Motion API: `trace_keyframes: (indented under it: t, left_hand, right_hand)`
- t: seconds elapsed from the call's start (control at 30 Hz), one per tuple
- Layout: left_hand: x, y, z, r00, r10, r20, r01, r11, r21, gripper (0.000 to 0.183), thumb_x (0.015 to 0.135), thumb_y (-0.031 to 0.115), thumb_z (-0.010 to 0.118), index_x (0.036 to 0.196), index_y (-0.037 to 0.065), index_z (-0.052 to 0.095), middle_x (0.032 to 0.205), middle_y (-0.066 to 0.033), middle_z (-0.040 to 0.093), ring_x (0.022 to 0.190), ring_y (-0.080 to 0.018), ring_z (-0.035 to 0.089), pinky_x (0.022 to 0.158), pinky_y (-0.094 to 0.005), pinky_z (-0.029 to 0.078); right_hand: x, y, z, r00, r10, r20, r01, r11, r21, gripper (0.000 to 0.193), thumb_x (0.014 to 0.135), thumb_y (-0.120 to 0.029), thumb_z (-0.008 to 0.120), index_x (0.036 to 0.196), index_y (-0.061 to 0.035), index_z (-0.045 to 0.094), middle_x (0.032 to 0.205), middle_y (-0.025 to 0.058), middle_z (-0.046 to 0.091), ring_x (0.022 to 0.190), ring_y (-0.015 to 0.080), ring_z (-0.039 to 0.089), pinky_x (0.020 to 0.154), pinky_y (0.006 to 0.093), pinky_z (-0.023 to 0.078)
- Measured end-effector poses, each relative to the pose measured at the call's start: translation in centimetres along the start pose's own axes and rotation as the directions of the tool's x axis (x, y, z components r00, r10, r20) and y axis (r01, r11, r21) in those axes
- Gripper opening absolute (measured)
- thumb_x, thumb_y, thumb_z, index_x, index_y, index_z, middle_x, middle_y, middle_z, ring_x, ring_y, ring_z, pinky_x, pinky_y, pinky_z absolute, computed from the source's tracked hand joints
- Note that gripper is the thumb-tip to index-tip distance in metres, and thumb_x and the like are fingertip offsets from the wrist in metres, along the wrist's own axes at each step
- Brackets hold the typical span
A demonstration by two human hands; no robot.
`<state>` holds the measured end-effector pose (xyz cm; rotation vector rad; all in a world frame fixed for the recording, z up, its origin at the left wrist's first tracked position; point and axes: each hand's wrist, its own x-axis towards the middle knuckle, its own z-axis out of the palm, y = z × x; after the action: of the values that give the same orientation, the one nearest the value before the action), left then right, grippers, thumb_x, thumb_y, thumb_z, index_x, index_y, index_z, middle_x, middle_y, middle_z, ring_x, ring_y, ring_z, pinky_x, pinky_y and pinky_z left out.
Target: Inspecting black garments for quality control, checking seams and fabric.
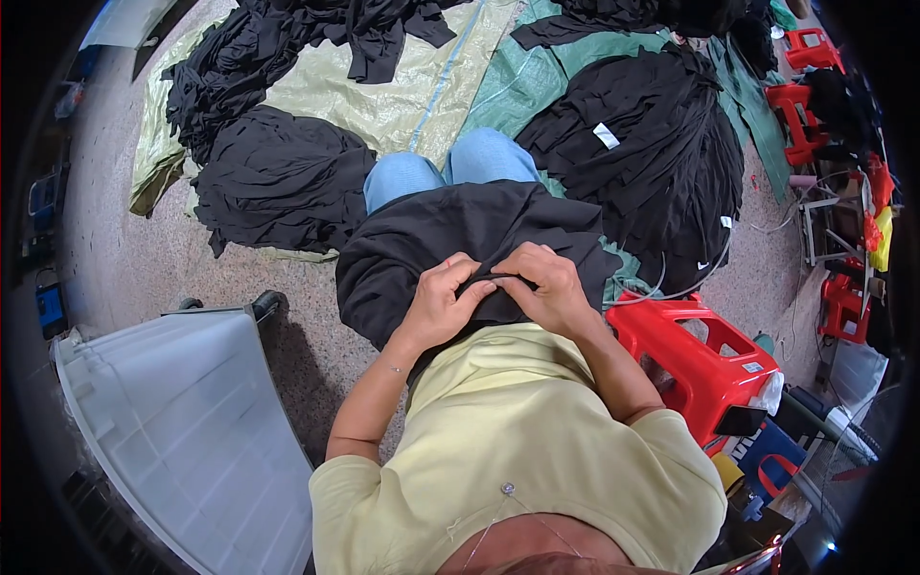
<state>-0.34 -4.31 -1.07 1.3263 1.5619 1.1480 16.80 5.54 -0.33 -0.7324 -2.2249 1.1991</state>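
Note:
A black garment (pixel 460 220) lies spread over my lap and hangs down past my knees on both sides. Its exact kind does not show. My left hand (pixel 444 299) pinches a folded edge of the cloth near my waist, thumb against fingers. Close beside it, my right hand (pixel 546 285) pinches the same edge, and the two thumb tips nearly meet. Between the hands the edge forms a narrow dark fold. Whether anything small sits inside the fold is hidden by the fingers.
Heaps of black garments lie left (pixel 278 177) and right (pixel 637 144) of my knees, on pale yellow (pixel 383 105) and green sheets (pixel 517 77). A red stool (pixel 685 350) stands at my right, with a phone (pixel 741 421) at its corner. A wheeled pale bin (pixel 192 422) is at my left.

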Motion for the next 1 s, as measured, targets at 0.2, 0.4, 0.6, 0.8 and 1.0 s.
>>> trace_keyframes:
  t: [0.2,0.4,0.6,0.8,1.0]
  left_hand:
    - [-0.2,0.3,-0.2,0.999,-0.018,0.030,0.016,0.999,0.049,0.010,0.087,0.002,0.065,0.089,-0.007,0.061,0.076,-0.0122,0.056,0.068,-0.0200,0.055,0.065,-0.0291,0.044]
    - [-0.5,0.0,0.6,0.996,-0.065,-0.056,0.059,0.992,-0.110,0.004,0.085,-0.002,0.061,0.084,-0.006,0.060,0.072,-0.0081,0.053,0.065,-0.0128,0.050,0.061,-0.0266,0.041]
    - [-0.5,0.4,0.7,0.996,-0.049,-0.076,0.040,0.993,-0.112,0.007,0.084,0.001,0.064,0.084,-0.005,0.060,0.068,-0.0057,0.053,0.060,-0.0125,0.048,0.057,-0.0277,0.041]
    - [-0.4,-0.1,1.3,0.877,-0.470,-0.102,0.351,0.770,-0.532,0.016,0.089,0.009,0.071,0.079,-0.002,0.067,0.070,0.0095,0.055,0.067,0.0008,0.044,0.057,-0.0185,0.037]
    - [0.9,-2.6,-1.1,0.901,-0.404,0.161,0.434,0.853,-0.289,0.044,0.098,0.033,0.061,0.072,-0.001,0.067,0.066,0.0087,0.056,0.064,0.0000,0.043,0.056,-0.0205,0.035]
  right_hand:
    - [0.1,0.2,0.1,0.999,0.040,0.025,-0.041,0.998,0.040,0.016,0.076,0.002,0.071,0.090,-0.0035,0.069,0.081,0.0097,0.065,0.074,0.0273,0.063,0.068,0.0328,0.048]
    - [0.2,0.0,0.5,0.943,0.318,0.100,-0.333,0.898,0.287,0.007,0.085,-0.004,0.069,0.091,0.0000,0.068,0.080,0.0044,0.065,0.074,0.0132,0.058,0.068,0.0267,0.045]
    - [0.2,0.5,1.9,0.878,0.459,0.137,-0.476,0.803,0.359,0.013,0.092,-0.011,0.067,0.091,0.0017,0.067,0.078,-0.0012,0.062,0.076,0.0049,0.052,0.068,0.0230,0.042]
    - [0.1,-0.6,0.7,0.866,0.471,0.171,-0.501,0.808,0.310,0.015,0.089,-0.013,0.070,0.091,0.0014,0.068,0.078,0.0008,0.064,0.074,0.0051,0.054,0.066,0.0229,0.043]
    - [-0.3,-1.0,-2.3,0.973,0.232,-0.022,-0.233,0.965,-0.118,0.014,0.077,-0.015,0.076,0.080,-0.0043,0.067,0.075,0.0070,0.063,0.077,0.0274,0.061,0.088,0.0377,0.044]
